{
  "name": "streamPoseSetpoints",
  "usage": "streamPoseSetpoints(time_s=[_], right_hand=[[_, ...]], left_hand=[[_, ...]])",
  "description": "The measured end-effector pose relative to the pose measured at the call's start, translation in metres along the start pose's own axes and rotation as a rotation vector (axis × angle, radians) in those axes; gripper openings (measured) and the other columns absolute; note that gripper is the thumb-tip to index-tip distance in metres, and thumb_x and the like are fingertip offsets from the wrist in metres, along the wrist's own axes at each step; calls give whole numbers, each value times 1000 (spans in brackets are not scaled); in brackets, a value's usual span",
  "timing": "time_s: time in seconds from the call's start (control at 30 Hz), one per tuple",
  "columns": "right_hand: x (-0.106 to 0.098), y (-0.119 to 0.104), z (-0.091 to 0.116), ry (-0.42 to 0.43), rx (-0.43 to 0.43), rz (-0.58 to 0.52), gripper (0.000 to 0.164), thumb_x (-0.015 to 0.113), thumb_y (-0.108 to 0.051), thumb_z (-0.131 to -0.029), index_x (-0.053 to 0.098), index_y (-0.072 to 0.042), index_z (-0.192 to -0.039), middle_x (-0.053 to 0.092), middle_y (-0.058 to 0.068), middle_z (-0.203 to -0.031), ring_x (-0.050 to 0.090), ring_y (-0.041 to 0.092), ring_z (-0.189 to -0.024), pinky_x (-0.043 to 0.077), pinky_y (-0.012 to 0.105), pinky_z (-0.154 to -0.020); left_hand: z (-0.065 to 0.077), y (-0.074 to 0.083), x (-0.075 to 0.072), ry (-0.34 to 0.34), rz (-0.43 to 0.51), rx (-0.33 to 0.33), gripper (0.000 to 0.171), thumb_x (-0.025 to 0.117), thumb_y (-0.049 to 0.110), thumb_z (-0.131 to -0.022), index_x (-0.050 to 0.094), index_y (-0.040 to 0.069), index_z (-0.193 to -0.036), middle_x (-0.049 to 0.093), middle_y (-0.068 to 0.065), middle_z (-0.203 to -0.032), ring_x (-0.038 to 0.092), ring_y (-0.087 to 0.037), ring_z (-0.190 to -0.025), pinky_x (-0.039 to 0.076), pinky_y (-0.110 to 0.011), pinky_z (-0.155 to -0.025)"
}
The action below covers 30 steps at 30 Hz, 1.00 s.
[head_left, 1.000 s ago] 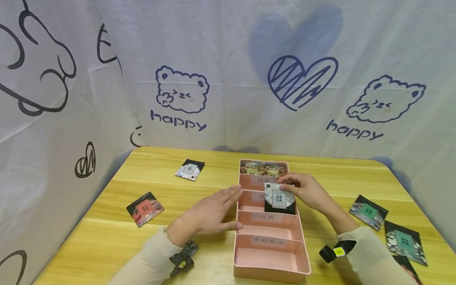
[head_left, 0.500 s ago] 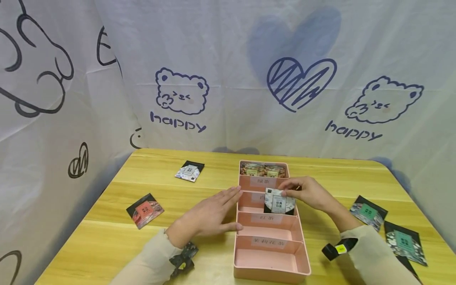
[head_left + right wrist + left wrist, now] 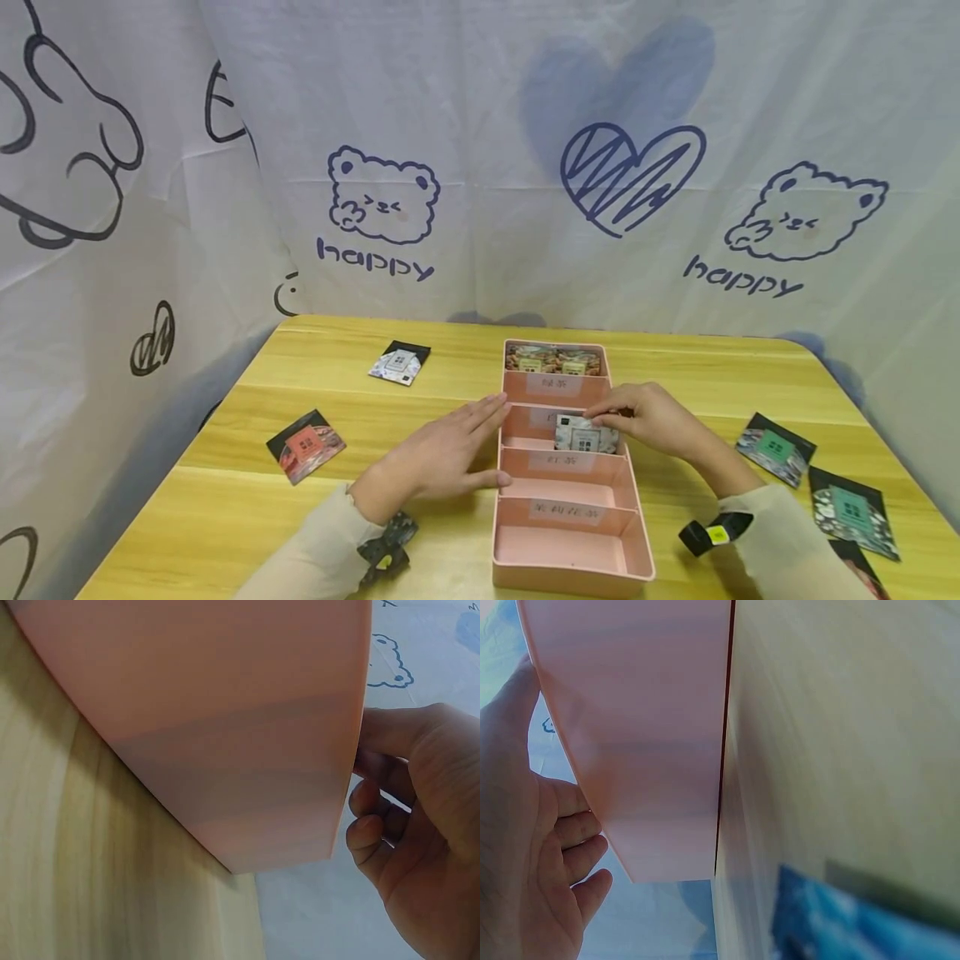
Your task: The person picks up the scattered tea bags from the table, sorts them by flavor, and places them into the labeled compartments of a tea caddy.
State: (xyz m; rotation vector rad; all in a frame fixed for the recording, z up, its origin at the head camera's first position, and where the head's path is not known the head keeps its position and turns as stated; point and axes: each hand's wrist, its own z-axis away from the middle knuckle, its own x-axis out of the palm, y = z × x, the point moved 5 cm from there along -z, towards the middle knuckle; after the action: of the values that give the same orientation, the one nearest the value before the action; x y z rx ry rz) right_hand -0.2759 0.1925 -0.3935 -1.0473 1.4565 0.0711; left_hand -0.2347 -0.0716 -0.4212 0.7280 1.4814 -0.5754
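A long pink divided box (image 3: 558, 546) stands in the middle of the wooden table. My right hand (image 3: 654, 423) reaches over its right rim and pinches the top right corner of a white-and-black tea sachet (image 3: 576, 433). The sachet stands upright in a middle compartment, its lower part hidden behind a divider. Along the left rim lies my left hand (image 3: 446, 450), fingers straight, fingertips and thumb at the edge. The left wrist view shows this hand (image 3: 544, 847) against the outer wall; in the right wrist view the box wall hides what my right hand (image 3: 424, 802) pinches.
Two patterned sachets (image 3: 553, 360) sit in the far compartment. On the table lie a white-and-black sachet (image 3: 400, 362) and a red one (image 3: 306, 445) at left, and green ones (image 3: 776, 446) plus a partly hidden one (image 3: 858, 562) at right. A printed curtain (image 3: 480, 125) hangs behind.
My right hand has lowered the sachet into the middle compartment, so less of it shows above the divider. The left hand has stayed at the rim.
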Motion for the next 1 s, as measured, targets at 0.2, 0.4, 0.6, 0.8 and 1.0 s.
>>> streamPoseSetpoints(time_s=[0.2, 0.4, 0.6, 0.8, 1.0], right_hand=[[0, -4, 1, 8, -41, 84, 17, 69, -16, -92, 77, -18, -108, 72, -8, -98, 60, 2, -79, 52, 25, -65], [-6, -3, 5, 68, 11, 58, 18, 68, -19, -94, 76, -16, -109, 71, -7, -97, 59, 4, -77, 51, 25, -62], [-15, -3, 7, 110, 4, 62, 17, 68, -20, -93, 76, -14, -108, 69, -10, -94, 57, 4, -75, 51, 24, -61], [-23, -1, 16, 141, 37, 103, 20, 69, -21, -94, 74, -14, -112, 68, -9, -96, 58, 6, -80, 53, 26, -66], [-30, 6, 30, 164, 101, 139, 24, 70, -21, -93, 73, -13, -115, 69, -3, -100, 60, 11, -84, 56, 39, -72]], left_hand=[[1, 0, 1, -2, -1, -4, 97, 21, 77, -91, 7, 7, -157, 5, -11, -163, 9, -24, -148, 18, -40, -119], [1, 0, 2, -1, -4, 0, 97, 22, 77, -91, 7, 7, -157, 5, -11, -163, 8, -24, -148, 17, -40, -119], [0, 0, -1, 8, -14, 2, 97, 21, 77, -91, 9, 6, -157, 6, -11, -163, 10, -26, -148, 20, -42, -119], [0, 0, -2, 10, -3, 6, 97, 21, 76, -92, 9, 6, -157, 7, -12, -163, 10, -26, -148, 20, -42, -119], [0, 0, -2, 8, 1, 4, 97, 21, 77, -91, 9, 7, -157, 7, -11, -163, 10, -25, -148, 20, -42, -119]])
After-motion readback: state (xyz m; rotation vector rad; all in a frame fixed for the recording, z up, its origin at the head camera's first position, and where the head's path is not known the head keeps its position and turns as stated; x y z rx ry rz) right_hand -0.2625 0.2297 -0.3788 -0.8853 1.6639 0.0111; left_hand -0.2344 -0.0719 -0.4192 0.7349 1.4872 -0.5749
